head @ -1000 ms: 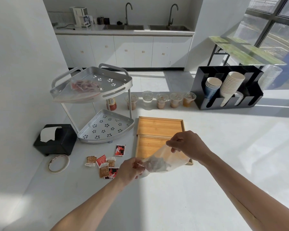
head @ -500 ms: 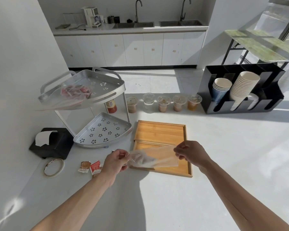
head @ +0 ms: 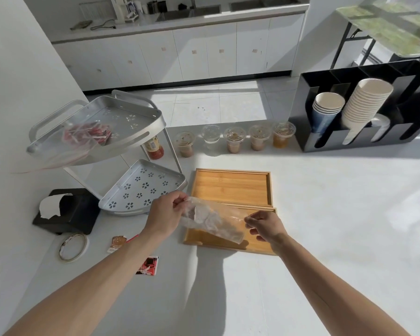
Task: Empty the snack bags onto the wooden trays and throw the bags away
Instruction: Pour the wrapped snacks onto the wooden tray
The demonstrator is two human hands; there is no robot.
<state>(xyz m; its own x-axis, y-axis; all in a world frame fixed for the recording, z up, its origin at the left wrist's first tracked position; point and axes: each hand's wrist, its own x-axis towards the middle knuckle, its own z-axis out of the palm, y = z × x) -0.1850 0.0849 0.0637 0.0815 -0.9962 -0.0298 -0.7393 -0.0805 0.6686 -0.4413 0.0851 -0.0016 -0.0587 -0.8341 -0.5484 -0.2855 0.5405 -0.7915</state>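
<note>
Both hands hold a clear plastic snack bag (head: 212, 223) stretched out over the near wooden tray (head: 218, 241). My left hand (head: 166, 214) pinches its upper left end, higher up. My right hand (head: 264, 225) pinches the lower right end, so the bag slants down to the right. Pale contents show inside near the left end. The far wooden tray (head: 230, 186) lies bare just behind. A second clear bag (head: 83, 139) with red packets rests on the top shelf of the metal rack (head: 141, 184). Loose snack packets (head: 118, 242) lie on the counter left of my left arm.
A black tissue box (head: 66, 210) and a tape roll (head: 72, 247) sit at the left. Several lidded cups (head: 234, 139) line the counter's far edge. A black cup holder (head: 364, 110) stands at the right. A sauce bottle (head: 153, 147) stands behind the rack.
My left hand rose and moved away from me with its end of the bag. My right hand dropped, so the bag now tilts down toward the near tray.
</note>
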